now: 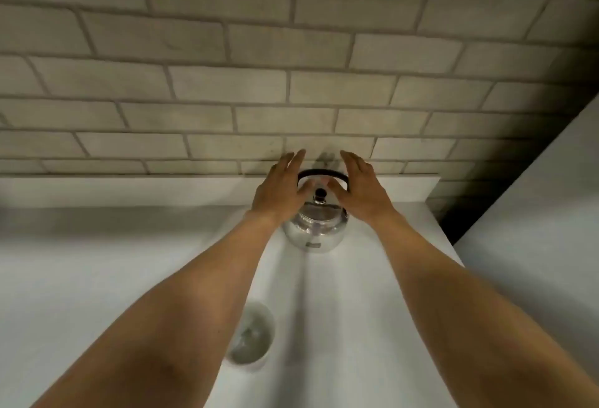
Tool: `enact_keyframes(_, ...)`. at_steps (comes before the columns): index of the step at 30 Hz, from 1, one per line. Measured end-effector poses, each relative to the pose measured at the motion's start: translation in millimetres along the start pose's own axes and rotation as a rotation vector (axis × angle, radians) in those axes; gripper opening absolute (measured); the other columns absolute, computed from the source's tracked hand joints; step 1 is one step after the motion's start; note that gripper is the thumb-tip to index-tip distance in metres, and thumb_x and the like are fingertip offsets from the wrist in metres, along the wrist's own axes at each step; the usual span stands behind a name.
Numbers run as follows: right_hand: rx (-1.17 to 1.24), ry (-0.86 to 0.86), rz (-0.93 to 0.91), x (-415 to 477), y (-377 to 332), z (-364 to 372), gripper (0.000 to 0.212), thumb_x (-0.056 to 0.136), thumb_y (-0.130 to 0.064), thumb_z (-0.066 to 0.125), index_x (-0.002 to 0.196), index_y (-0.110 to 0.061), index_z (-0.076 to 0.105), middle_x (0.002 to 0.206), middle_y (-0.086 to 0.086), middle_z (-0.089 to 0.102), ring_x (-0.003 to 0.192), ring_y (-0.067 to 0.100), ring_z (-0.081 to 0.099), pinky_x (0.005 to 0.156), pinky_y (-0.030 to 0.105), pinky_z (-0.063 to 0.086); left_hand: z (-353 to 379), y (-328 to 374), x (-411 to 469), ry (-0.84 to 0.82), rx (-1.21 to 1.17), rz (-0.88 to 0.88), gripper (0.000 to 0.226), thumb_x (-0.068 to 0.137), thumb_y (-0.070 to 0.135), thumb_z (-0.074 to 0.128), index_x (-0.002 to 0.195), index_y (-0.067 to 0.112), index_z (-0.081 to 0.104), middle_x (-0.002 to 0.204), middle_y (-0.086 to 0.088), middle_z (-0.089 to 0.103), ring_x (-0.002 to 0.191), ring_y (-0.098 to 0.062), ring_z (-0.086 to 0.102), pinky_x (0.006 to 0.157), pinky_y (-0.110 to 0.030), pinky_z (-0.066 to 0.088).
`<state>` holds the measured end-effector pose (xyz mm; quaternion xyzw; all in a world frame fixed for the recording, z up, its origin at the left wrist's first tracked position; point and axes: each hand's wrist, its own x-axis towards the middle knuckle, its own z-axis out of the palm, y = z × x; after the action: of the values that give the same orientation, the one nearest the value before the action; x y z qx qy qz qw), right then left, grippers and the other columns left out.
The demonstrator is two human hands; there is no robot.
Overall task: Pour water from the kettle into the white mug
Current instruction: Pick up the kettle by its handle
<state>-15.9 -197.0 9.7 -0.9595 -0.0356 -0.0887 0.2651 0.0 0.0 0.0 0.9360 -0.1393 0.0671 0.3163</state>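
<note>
A shiny steel kettle (316,229) with a black arched handle and a black lid knob stands on the white counter (97,261) close to the brick wall. My left hand (280,189) hovers at the kettle's left, fingers stretched out and apart, holding nothing. My right hand (363,189) mirrors it on the kettle's right, also flat and empty. Both thumbs reach toward the lid; whether they touch it I cannot tell. The white mug (251,334) stands nearer to me, partly hidden by my left forearm, with water visible inside.
A grey brick wall (291,67) rises right behind the kettle, above a low white ledge (129,189). A white panel (534,261) stands to the right of the counter, with a dark gap between them.
</note>
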Motion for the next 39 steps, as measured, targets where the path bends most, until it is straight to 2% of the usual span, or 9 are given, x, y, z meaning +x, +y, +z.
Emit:
enact_keyframes(5,0.079,-0.101,-0.066,20,16,6,0.072,0.096,-0.066,0.049,0.155,-0.025,0.042,0.152,0.001,0.054,0.135,0.022,0.054,0.112,0.043,0.047,16,-8,22,-0.087,0.024,-0.022,0.068,0.102,0.048,0.056,0.16,0.025,0.029,0.165,-0.003,0.033,0.148,-0.027,0.037,0.112,-0.048,0.042)
enact_keyframes(8,0.127,-0.123,-0.132,26,18,12,0.046,0.098,-0.061,0.049,0.13,-0.031,0.064,0.114,-0.012,0.071,0.099,0.006,0.065,0.089,0.032,0.054,16,-11,30,-0.112,-0.044,0.035,0.04,0.106,0.041,0.054,0.139,0.02,0.059,0.13,-0.008,0.066,0.121,-0.03,0.062,0.095,-0.038,0.051)
enact_keyframes(11,0.189,-0.107,-0.126,28,18,12,0.031,0.102,-0.052,0.05,0.114,-0.03,0.069,0.087,-0.026,0.066,0.083,-0.011,0.062,0.072,0.013,0.043,12,-13,28,-0.089,-0.028,0.107,0.029,0.108,0.032,0.051,0.126,0.016,0.068,0.109,-0.008,0.073,0.099,-0.027,0.067,0.081,-0.035,0.05)
enact_keyframes(15,0.224,-0.143,-0.127,21,16,10,0.029,0.104,-0.046,0.054,0.103,-0.021,0.068,0.085,-0.013,0.07,0.079,0.0,0.064,0.069,0.02,0.044,4,-11,14,-0.112,-0.031,0.113,0.027,0.108,0.026,0.05,0.126,0.018,0.067,0.108,-0.002,0.069,0.098,-0.022,0.063,0.076,-0.027,0.041)
enact_keyframes(18,0.27,-0.109,-0.162,8,7,-1,0.019,0.1,-0.047,0.06,0.105,-0.032,0.07,0.088,-0.023,0.07,0.085,-0.009,0.065,0.071,0.008,0.044,-10,-4,0,-0.09,-0.036,0.104,0.03,0.107,0.033,0.049,0.128,0.019,0.066,0.106,0.007,0.067,0.096,-0.016,0.061,0.079,-0.028,0.047)
enact_keyframes(23,0.219,-0.108,-0.288,-16,-24,-32,0.021,0.095,-0.049,0.063,0.11,-0.038,0.074,0.099,-0.027,0.073,0.099,-0.01,0.066,0.08,0.004,0.044,-39,24,-31,-0.08,-0.035,0.12,0.016,0.105,0.037,0.045,0.098,0.033,0.059,0.083,0.021,0.053,0.079,-0.009,0.055,0.063,-0.018,0.034)
enact_keyframes(32,0.195,0.001,-0.335,-74,-45,-67,0.029,0.095,-0.055,0.058,0.102,-0.034,0.077,0.091,-0.032,0.072,0.087,-0.007,0.065,0.073,0.006,0.043,-64,69,-99,0.071,-0.004,0.166,0.019,0.105,0.022,0.056,0.109,0.009,0.069,0.099,-0.009,0.071,0.089,-0.029,0.064,0.078,-0.044,0.052)
enact_keyframes(36,0.152,0.017,-0.388,-100,-48,-75,0.03,0.096,-0.054,0.06,0.1,-0.029,0.077,0.084,-0.012,0.076,0.082,0.004,0.066,0.065,0.009,0.044,-61,77,-141,0.166,-0.11,0.16,0.033,0.105,0.027,0.058,0.135,0.012,0.061,0.125,-0.009,0.065,0.11,-0.027,0.065,0.09,-0.042,0.054)
enact_keyframes(39,0.136,0.04,-0.379,-118,-49,-83,0.027,0.097,-0.053,0.063,0.1,-0.031,0.077,0.083,-0.01,0.077,0.083,0.004,0.067,0.066,0.01,0.045,-48,78,-191,0.293,-0.015,0.206,0.042,0.105,0.036,0.056,0.144,0.021,0.052,0.137,-0.002,0.056,0.118,-0.023,0.059,0.081,-0.039,0.057)
